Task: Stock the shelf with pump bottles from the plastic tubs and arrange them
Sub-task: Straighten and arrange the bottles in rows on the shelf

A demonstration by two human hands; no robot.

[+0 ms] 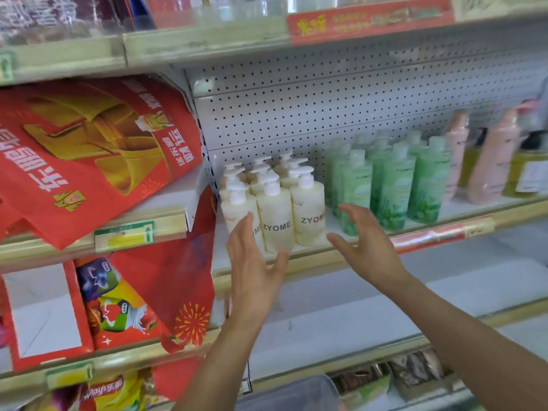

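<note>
1. I'm looking at the shelf (353, 253), and the cream pump bottles (275, 203) stand upright in a tight block at its left end, right against the shelf divider, white pumps on top.
2. Three of them make the front row. The middle bottle (277, 222) reads ZYOME in full, and the right-hand bottle (308, 216) shows the same word cut off at its edge.
3. My left hand (252, 262) is up in front of the front-left bottle (241, 216), fingers straight and together, thumb spread out under the middle bottle. It covers part of that label, but I can't tell whether it actually touches; it grips nothing.
4. My right hand (364, 244) hovers just right of the cream block, palm turned toward it, fingers spread and relaxed, holding nothing. It sits in front of the gap between the cream and green groups.
5. Green bottles (394, 185) stand in rows to the right on the same shelf, with clear caps.
6. Further right, tall pink bottles (489, 161) and a yellow bottle (525, 176), all blurred.
7. White pegboard (326, 108) backs the shelf.
8. On the left bay, red bags (89, 149) hang over the edge.
9. At the bottom, a translucent plastic tub (296, 393) shows between my forearms; its contents I can't make out.
</note>
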